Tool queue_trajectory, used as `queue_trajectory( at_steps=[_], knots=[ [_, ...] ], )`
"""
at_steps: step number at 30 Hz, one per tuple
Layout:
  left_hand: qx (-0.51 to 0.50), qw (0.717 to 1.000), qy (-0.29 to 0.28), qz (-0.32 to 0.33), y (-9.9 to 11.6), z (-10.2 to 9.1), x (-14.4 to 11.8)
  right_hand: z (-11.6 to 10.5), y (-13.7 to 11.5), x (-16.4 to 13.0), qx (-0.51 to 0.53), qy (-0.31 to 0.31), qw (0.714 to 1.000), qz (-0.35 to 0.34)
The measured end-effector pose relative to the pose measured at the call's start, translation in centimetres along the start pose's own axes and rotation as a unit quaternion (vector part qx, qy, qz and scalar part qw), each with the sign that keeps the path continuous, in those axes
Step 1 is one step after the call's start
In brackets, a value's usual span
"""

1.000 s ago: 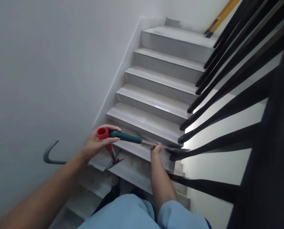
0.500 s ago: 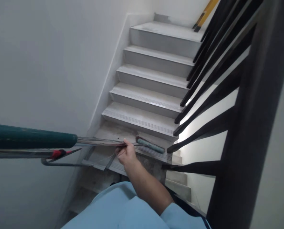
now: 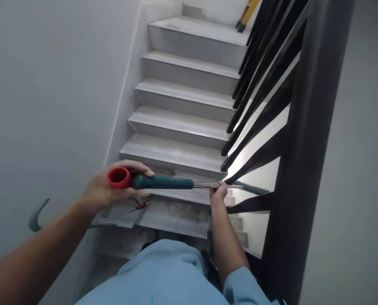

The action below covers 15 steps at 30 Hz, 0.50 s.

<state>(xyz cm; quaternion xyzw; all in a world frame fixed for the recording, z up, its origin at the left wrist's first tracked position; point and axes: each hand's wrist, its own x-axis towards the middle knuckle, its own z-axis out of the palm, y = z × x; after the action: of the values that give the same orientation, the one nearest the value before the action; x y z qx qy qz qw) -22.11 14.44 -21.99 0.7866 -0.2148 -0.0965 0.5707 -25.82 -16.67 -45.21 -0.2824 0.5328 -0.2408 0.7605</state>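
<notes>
Both arms outstretched: left hand [image 3: 104, 190] grips green handle [image 3: 161, 182], right hand [image 3: 219, 194] pinches its metal shaft [image 3: 204, 185].

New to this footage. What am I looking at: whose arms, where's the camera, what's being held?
No machine here: a person wears one camera on the head, looking forward and down, so both arms are their own. The left hand grips the green handle of a long tool with a red end cap. The right hand pinches the tool's thin metal shaft farther along. The far end reaches toward the dark railing bars. Below lie grey stair steps going up, with a white wall on the left. A grey hook shows near the left arm.
</notes>
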Motion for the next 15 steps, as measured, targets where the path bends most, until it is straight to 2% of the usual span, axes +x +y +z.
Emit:
queue_trajectory(
  at_steps=[3,6,10,15],
  knots=[
    [0.044,0.994,-0.051,0.086,3.0,3.3,-0.4,-1.4,-0.6,1.3,0.01,0.007,0.999,0.034],
    [0.066,0.985,-0.086,0.134,4.8,5.3,-0.1,-2.4,-0.5,2.2,0.006,0.009,0.998,0.064],
    [0.084,0.983,-0.094,0.136,4.7,6.7,1.0,-3.0,-0.6,3.2,-0.005,0.01,0.995,0.096],
    [0.075,0.986,-0.091,0.113,4.0,7.0,1.4,-4.0,-0.6,3.0,-0.014,0.013,0.995,0.102]
  ],
)
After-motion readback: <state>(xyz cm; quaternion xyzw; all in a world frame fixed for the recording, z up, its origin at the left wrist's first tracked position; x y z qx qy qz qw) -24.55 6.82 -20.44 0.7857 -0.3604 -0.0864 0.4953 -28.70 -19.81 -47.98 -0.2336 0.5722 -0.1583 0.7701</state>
